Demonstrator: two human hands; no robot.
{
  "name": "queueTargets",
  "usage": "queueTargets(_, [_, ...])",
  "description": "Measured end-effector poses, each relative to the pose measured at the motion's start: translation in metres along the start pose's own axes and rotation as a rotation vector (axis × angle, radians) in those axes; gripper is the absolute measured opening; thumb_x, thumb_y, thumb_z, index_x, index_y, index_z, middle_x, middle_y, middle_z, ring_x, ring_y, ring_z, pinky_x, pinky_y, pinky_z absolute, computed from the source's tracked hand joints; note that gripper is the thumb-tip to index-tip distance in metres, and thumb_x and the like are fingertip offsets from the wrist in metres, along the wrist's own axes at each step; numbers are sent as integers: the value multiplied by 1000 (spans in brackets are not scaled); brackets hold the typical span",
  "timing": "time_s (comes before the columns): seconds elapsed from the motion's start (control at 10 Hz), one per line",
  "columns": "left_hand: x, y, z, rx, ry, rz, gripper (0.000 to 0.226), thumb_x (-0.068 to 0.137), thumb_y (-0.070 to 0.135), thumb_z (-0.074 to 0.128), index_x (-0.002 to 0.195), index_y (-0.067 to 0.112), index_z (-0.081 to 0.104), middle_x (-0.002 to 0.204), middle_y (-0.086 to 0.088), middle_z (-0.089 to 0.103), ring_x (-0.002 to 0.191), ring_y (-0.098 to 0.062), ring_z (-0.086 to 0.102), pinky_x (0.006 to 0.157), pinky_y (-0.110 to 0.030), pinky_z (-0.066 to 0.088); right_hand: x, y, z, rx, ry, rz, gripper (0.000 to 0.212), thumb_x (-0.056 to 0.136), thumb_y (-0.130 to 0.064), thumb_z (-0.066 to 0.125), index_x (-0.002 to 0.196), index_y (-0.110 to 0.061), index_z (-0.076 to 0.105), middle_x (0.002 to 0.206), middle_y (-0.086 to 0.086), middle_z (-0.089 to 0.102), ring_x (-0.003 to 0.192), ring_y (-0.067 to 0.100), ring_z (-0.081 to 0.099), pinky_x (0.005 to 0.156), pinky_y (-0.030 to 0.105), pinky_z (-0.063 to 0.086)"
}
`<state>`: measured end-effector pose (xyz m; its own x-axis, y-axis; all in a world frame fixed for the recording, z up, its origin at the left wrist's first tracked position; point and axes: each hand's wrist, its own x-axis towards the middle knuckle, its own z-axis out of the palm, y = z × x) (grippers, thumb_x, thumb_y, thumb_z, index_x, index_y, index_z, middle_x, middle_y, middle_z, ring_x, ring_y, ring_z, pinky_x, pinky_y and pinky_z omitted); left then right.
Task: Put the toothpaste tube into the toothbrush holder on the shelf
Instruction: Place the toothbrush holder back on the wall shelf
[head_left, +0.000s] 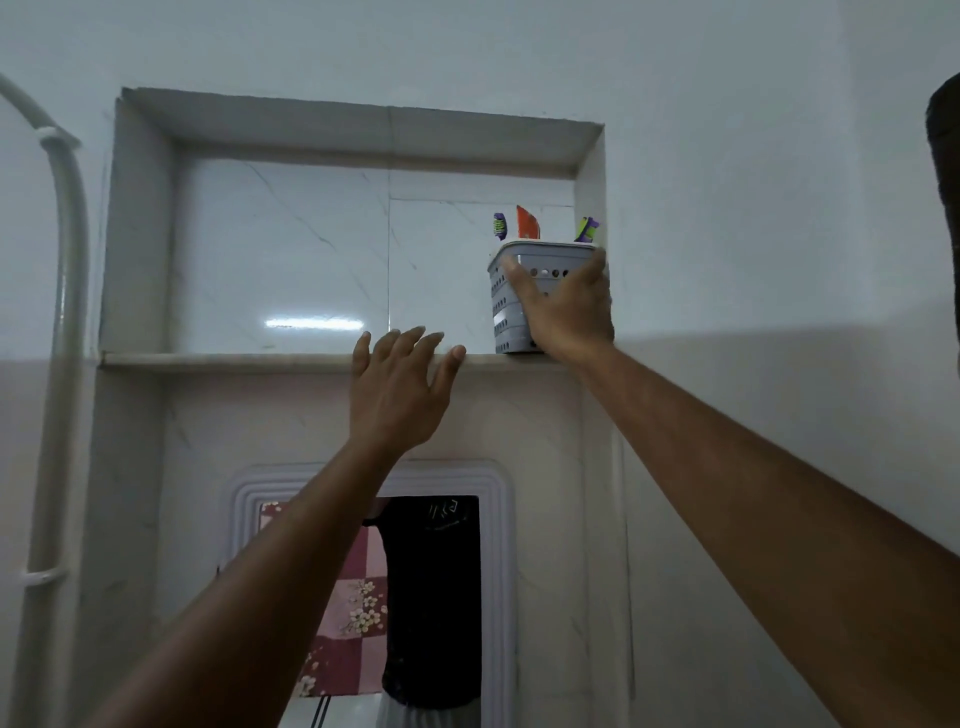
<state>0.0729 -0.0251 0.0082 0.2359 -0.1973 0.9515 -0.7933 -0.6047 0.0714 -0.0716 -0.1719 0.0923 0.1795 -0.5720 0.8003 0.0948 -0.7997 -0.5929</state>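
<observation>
the toothpaste tube (528, 223) already stands in the toothbrush holder (511, 301) on the shelf (234, 358), right hand (563, 306) fingers wrapped around the holder, left hand (395, 389) spread empty, so little seems left.

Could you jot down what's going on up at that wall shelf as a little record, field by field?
place: recessed marble shelf in a wall
toothbrush holder: grey, perforated, standing at the shelf's right end
contents: orange toothpaste tube and two toothbrushes poking out of the top
right hand: spread over the holder's front, touching it
left hand: open, empty, fingers at the shelf edge
below the shelf: mirror with white frame
</observation>
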Motion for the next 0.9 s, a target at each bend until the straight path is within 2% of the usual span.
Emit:
queueTargets(0.1, [1,-2,0,16,-1,15,66,108,69,26,152,31,58,160,3,56,153,-21,42,128,-49,20,-11,10,11,-113,-114,-28,114,107,-78,48,177,-23,-24,188,19,-4,175,36,4,138,55,14])
queueTargets(0.2, [2,-2,1,28,11,21,66,108,68,26,148,30,61,155,4,60,149,-20,47,124,-47,26,-20,25,21,-238,-230,-59,103,111,-75,37,172,-35,-35,186,20,-19,174,44,-1,136,62,12])
queueTargets(0.3, [3,-3,-1,28,9,25,65,108,68,27,146,29,63,152,4,62,148,-20,49,122,-46,27,-20,29,18,-313,-298,-53,97,111,-77,28,168,-38,-41,185,24,-18,173,46,5,136,64,13])
queueTargets(0.5, [3,-2,-7,3,-50,25,65,108,67,27,148,28,60,157,3,58,153,-22,43,125,-48,22,-22,27,10,-333,-335,-66,96,114,-72,30,166,-38,-42,185,25,-14,174,44,6,136,64,14])
queueTargets(0.6, [4,-3,-9,-10,-102,29,67,108,68,25,154,28,55,166,1,48,159,-24,33,128,-49,17,-26,31,9,-265,-274,-90,98,114,-68,42,173,-38,-31,185,23,-15,175,41,0,136,62,15])
queueTargets(0.7, [-1,-7,-9,-34,-103,52,64,109,64,29,155,26,55,166,0,48,160,-24,32,129,-48,16,-37,43,11,-199,-49,-155,93,111,-59,59,182,-23,10,181,24,11,167,44,20,134,60,29])
queueTargets(0.8, [-6,-11,-10,-109,-28,64,57,109,59,38,148,23,61,155,0,60,152,-23,44,130,-44,19,-53,57,13,-135,168,-260,69,105,-52,64,161,-12,55,159,18,47,144,40,47,117,58,49])
queueTargets(0.9, [-18,-11,-18,-211,23,40,54,109,55,44,147,22,61,153,1,61,152,-21,44,132,-43,19,-67,62,6,-38,223,-354,50,107,-46,63,143,-12,71,137,8,65,128,27,61,108,48,56])
